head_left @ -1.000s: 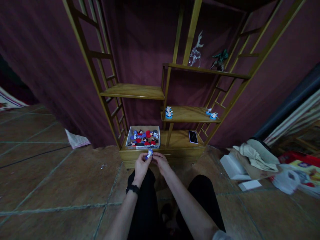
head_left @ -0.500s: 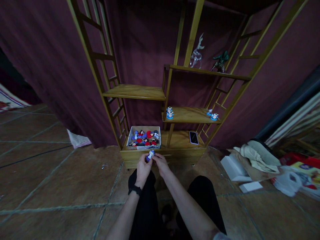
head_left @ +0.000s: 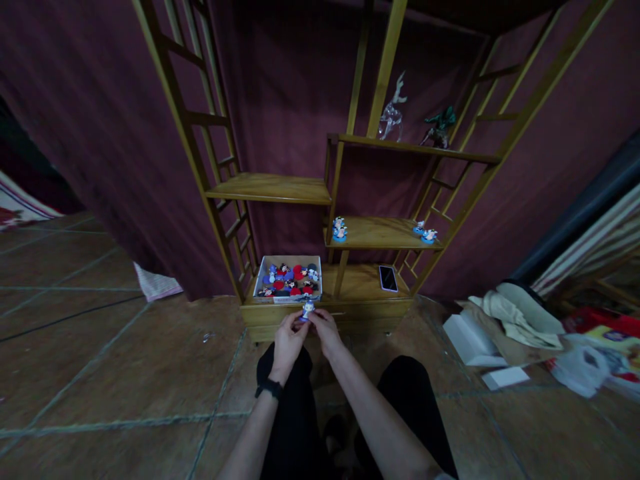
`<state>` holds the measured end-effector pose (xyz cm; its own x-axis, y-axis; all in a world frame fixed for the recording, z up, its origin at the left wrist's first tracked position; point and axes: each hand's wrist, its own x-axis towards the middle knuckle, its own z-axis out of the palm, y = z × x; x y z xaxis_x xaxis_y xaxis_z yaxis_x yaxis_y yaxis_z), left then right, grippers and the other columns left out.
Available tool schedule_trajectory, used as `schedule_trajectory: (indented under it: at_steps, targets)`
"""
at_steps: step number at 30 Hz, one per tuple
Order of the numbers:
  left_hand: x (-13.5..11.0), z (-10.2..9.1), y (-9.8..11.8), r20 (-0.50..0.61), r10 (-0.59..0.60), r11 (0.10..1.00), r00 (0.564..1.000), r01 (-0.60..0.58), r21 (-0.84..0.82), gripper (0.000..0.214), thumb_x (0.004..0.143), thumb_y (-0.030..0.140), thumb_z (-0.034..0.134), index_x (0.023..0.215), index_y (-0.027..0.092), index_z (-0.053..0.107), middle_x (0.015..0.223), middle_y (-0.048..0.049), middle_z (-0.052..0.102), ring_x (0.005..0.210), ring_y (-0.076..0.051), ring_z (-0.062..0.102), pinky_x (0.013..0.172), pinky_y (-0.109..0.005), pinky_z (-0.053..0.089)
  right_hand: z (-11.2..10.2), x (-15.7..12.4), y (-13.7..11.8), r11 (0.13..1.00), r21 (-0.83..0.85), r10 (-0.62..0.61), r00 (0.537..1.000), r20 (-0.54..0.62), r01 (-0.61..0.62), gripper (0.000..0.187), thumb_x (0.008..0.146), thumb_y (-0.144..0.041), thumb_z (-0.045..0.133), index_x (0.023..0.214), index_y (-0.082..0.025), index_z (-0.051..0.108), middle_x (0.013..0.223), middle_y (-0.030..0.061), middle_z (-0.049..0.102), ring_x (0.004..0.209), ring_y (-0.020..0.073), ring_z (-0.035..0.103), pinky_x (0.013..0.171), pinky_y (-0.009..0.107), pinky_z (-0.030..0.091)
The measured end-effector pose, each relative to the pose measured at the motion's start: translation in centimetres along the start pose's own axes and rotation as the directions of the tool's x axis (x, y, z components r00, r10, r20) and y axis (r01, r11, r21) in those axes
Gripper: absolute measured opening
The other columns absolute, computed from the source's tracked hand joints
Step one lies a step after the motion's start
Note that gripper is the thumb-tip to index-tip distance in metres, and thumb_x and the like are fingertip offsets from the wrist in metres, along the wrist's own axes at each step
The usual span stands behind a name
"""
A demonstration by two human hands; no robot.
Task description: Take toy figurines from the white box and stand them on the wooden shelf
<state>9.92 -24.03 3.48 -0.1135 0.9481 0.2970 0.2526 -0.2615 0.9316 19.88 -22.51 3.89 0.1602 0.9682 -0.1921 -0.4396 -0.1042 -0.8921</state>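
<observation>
A dark maroon curtain [head_left: 100,153] fills the wall over there, and against it stands a wooden shelf unit [head_left: 270,188] with staggered boards. On the floor to the right, a red-and-yellow package [head_left: 617,333] carries printing too blurred for me to read, with a clear plastic bag [head_left: 575,367] in front and a white carton [head_left: 467,337] beside a pale cloth [head_left: 513,320]. On the unit's bottom board, at left, sits an open shallow box [head_left: 287,300] crowded with red, black and purple figurines [head_left: 290,285]; the marking on its front is too small to make out. A clear deer figure [head_left: 391,117] stands higher up. The person's left hand [head_left: 289,340] and right hand [head_left: 325,329] meet just in front of that box, grip drawn in to a narrow pinch by both sets of fingertips, holding one small purple-and-white figurine [head_left: 307,310] upright between them. A dark-screened phone [head_left: 388,279] lies on the bottom board; blue-based figurines [head_left: 339,233] stand on the board above.
</observation>
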Motion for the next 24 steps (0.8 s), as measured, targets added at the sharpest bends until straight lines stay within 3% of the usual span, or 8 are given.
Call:
schedule_trajectory:
  at_steps: [7, 14, 24]
  targets:
    - [0.1, 0.1, -0.6, 0.013, 0.076, 0.993, 0.997, -0.077, 0.089, 0.029, 0.069, 0.029, 0.061, 0.097, 0.018, 0.061, 0.085, -0.0048, 0.061, 0.071, -0.015, 0.061, 0.069, -0.03, 0.05, 0.0, 0.9, 0.9, 0.999, -0.053, 0.0, 0.999, -0.052, -0.003, 0.018, 0.051, -0.028, 0.067, 0.062, -0.018, 0.057, 0.061, -0.0036, 0.057, 0.06, 0.0124, 0.052, 0.058, 0.023, 0.039]
    - [0.0, 0.1, -0.3, 0.001, 0.057, 0.996, 0.998, -0.057, 0.075, 0.028, 0.068, 0.028, 0.062, 0.093, 0.018, 0.059, 0.082, -0.0032, 0.06, 0.071, -0.015, 0.06, 0.068, -0.03, 0.049, 0.0, 0.8, 0.6, 0.996, -0.09, -0.007, 0.999, -0.051, 0.003, 0.016, 0.051, -0.028, 0.067, 0.059, -0.017, 0.058, 0.059, -0.0034, 0.057, 0.06, 0.0123, 0.051, 0.056, 0.022, 0.037]
    - [-0.1, 0.1, 0.2, -0.01, 0.017, 0.999, 1.0, -0.016, 0.045, 0.028, 0.067, 0.03, 0.062, 0.093, 0.018, 0.06, 0.081, -0.0033, 0.061, 0.069, -0.015, 0.059, 0.068, -0.03, 0.048, 0.1, -0.2, -0.5, 0.999, -0.016, 0.036, 0.998, -0.056, -0.037, 0.018, 0.05, -0.028, 0.067, 0.063, -0.018, 0.061, 0.063, -0.0015, 0.062, 0.06, 0.014, 0.056, 0.056, 0.023, 0.04]
